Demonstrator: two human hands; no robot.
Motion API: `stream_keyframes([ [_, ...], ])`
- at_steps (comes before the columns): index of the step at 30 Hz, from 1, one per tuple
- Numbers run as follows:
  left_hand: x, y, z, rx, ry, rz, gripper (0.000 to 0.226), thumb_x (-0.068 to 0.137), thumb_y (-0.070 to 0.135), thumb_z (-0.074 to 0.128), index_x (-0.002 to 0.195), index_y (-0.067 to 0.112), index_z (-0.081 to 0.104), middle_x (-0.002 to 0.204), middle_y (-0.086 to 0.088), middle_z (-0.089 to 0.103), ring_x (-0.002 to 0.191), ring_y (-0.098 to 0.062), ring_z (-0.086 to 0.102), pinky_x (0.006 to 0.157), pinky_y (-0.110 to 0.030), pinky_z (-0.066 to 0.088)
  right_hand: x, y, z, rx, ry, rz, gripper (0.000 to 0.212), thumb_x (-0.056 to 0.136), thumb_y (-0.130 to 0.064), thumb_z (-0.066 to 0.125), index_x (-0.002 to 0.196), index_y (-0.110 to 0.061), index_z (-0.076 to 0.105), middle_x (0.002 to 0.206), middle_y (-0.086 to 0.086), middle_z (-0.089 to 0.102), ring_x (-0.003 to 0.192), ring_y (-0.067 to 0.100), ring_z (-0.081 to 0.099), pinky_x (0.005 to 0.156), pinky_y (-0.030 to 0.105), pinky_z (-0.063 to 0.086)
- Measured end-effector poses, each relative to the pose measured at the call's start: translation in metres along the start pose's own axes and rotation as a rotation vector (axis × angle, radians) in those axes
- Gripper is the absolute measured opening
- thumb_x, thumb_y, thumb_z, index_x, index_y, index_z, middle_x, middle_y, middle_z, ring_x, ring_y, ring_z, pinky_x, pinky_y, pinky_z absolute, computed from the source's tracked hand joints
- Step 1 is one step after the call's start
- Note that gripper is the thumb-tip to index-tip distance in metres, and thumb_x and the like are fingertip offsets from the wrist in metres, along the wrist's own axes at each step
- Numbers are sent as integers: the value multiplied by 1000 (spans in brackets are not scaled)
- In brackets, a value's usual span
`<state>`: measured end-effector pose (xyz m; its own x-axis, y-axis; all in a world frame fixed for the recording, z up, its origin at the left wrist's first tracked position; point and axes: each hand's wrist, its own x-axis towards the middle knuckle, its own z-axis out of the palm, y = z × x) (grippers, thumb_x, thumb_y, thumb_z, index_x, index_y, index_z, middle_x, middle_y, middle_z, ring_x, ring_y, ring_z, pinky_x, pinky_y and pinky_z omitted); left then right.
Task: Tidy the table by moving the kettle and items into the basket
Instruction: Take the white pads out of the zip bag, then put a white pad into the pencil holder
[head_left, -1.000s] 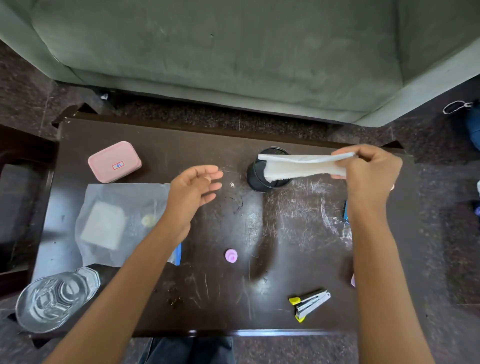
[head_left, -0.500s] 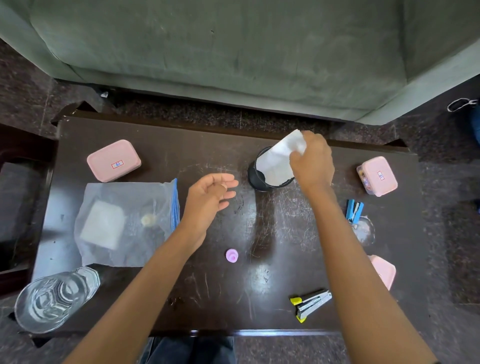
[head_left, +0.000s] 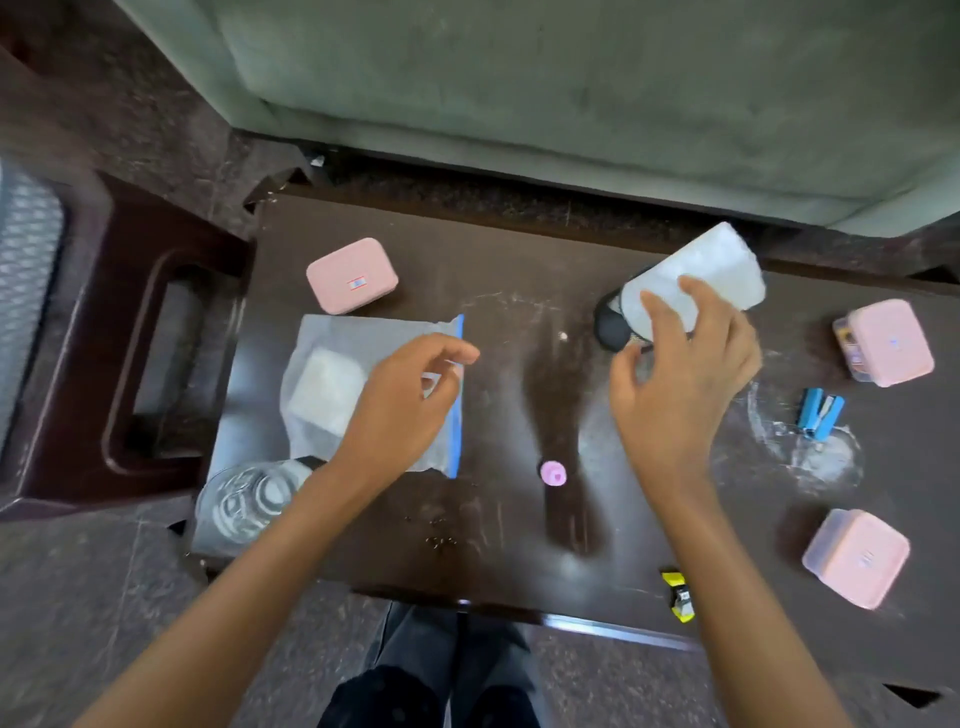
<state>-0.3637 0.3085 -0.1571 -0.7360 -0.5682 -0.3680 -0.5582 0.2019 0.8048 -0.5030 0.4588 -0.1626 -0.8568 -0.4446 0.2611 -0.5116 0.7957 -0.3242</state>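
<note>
Basket (head_left: 615, 325): small, black, far centre-right of table (head_left: 509, 519), a white folded cloth (head_left: 701, 270) sticking out of it. Far left, glass vessel (head_left: 244, 499) at near corner. Left hand (head_left: 405, 410) loosely curled, empty, above zip bag (head_left: 363, 353). Right hand (head_left: 680, 374) spread open, fingers over cloth; contact unclear. Pink boxes (head_left: 883, 343) right.
</note>
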Motion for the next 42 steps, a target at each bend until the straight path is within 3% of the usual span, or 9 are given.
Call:
stream_keyframes([
  [3,-24,-30,-30,262,80,1,22,90,8,52,100,22,66,103,14,63,96,-5,56,88,-18,42,-31,-23,16,52,-77,-63,31,74,-6,54,102,-12,65,120,15,58,110,28,42,92,48,34],
  [6,-48,-64,-54,615,154,2,25,83,17,60,107,17,67,111,0,68,107,-25,59,90,-40,45,-49,-43,26,100,-158,-122,30,75,-6,53,101,-12,66,119,14,59,108,32,48,91,47,35],
  [10,-86,-97,-67,859,117,-253,61,77,36,70,129,9,52,133,-10,54,132,-34,41,102,-52,35,-57,-60,30,153,-246,-152,30,76,-8,48,100,-10,66,117,14,60,106,33,50,86,45,40],
  [14,-104,-116,-72,893,13,-415,89,71,54,71,144,18,34,153,-8,29,142,-40,18,109,-60,22,-59,-68,34,202,-290,-182,29,74,-4,53,99,-9,66,115,14,60,103,24,42,84,43,40],
  [21,-102,-123,-74,710,55,-425,78,68,27,81,135,27,41,142,-6,33,124,-37,38,83,-53,50,-63,-75,35,232,-330,-186,38,78,-19,38,98,-6,67,113,16,61,99,32,55,81,41,43],
  [29,-112,-100,-81,760,37,-337,72,62,23,82,126,30,50,130,-3,44,110,-35,45,67,-48,50,-64,-71,33,254,-319,-175,27,74,-4,54,98,-4,68,115,19,59,94,34,59,81,40,43],
  [33,-118,-63,-81,808,-20,-177,74,56,25,85,122,33,51,126,0,49,104,-32,50,57,-40,50,-64,-63,31,285,-280,-146,31,73,1,54,101,-4,66,122,20,55,99,34,56,79,41,47],
  [38,-104,-5,-63,811,-84,28,79,50,29,86,119,38,47,122,4,53,100,-30,55,48,-36,51,-50,-38,14,354,-88,-76,29,78,2,44,97,-3,66,116,19,56,101,30,53,79,24,41],
  [42,-75,34,-39,745,-62,146,76,55,32,81,121,42,44,123,5,53,101,-28,55,54,-36,49,-37,4,-1,427,142,123,25,75,7,45,86,0,66,96,17,59,88,19,55,69,29,46],
])
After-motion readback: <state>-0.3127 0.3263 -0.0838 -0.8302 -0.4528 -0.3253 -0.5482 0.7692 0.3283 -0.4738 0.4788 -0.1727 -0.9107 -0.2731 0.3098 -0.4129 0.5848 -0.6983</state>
